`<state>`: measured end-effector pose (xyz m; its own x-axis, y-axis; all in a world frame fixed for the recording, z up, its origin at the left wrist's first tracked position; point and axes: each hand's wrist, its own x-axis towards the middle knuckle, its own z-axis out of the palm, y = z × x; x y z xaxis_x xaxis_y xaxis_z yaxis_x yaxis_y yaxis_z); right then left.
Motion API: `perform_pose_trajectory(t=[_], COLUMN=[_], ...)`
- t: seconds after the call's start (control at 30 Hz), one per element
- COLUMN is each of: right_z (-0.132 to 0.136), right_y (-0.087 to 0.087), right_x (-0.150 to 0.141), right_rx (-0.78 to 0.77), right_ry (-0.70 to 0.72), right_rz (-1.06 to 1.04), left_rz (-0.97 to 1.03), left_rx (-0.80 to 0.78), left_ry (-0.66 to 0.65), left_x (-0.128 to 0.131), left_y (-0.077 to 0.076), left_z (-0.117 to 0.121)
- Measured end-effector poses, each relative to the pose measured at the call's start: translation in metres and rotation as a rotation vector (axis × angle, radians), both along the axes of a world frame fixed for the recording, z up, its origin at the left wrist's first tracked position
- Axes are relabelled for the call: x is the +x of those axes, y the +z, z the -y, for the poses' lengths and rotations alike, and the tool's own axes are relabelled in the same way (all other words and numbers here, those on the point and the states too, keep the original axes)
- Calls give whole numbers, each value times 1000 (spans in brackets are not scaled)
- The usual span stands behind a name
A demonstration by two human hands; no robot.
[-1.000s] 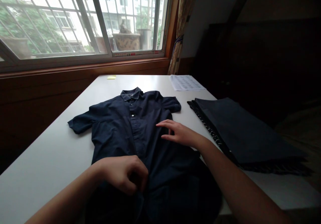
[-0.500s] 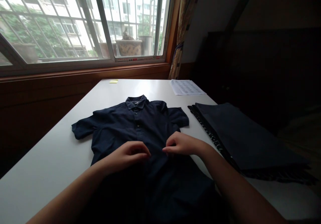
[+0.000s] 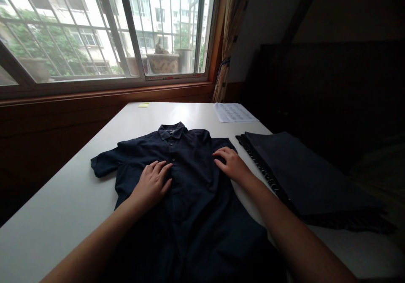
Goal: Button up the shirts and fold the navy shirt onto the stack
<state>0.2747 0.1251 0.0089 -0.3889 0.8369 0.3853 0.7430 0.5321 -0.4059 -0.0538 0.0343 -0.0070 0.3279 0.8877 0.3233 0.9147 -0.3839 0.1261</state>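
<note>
A dark navy short-sleeved shirt (image 3: 190,194) lies front up on the white table, its collar (image 3: 171,131) toward the window and small buttons down the middle. My left hand (image 3: 154,182) rests on the shirt's chest, left of the button line, fingers spread and holding nothing. Near the right sleeve, my right hand (image 3: 232,164) is on or just over the cloth with its fingers apart and slightly bent. Nothing shows in its grasp. The lower end of the shirt fades into shadow near my body.
Dark folded cloths (image 3: 303,173) are stacked along the right side of the white table (image 3: 72,186). Printed paper sheets (image 3: 236,112) lie at the far right corner, and a yellow sticky note (image 3: 143,104) at the far left. A barred window (image 3: 104,29) stands behind.
Both hands have moved forward and apart from the shirt's middle. Their curled fingers have opened out, the left onto the chest and the right toward the right sleeve.
</note>
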Motion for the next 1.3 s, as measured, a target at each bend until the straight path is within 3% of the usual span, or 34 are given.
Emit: perform_pose_trajectory(t=[0.17,0.4,0.67,0.83,0.9,1.07,1.13,1.2,1.3], right_z=[-7,-3,4,5,7,17,20,20,15], right_y=[-13,0,9,15,18,30,33,35,33], right_x=[8,5,1,2,5,11,12,10,4], right_rx=[-39,-100,-227,-370,-467,-947,-1045,-989,-665], right_ry=[-46,-62,-102,-12,28,233,298,292,196], right_rz=[133,168,241,281,267,212,178,89,-49], left_rz=[-73,-176,-187,-110,-30,146,217,279,297], left_rx=[-6,-41,-57,-231,-341,-628,-704,-674,-449], left_ry=[28,88,86,3,-47,-293,-365,-384,-308], left_x=[0,-1,-8,-12,-12,-14,-13,-12,-9], left_y=[10,26,26,29,34,56,60,58,47], left_z=[-2,-1,-2,-3,-1,9,11,10,4])
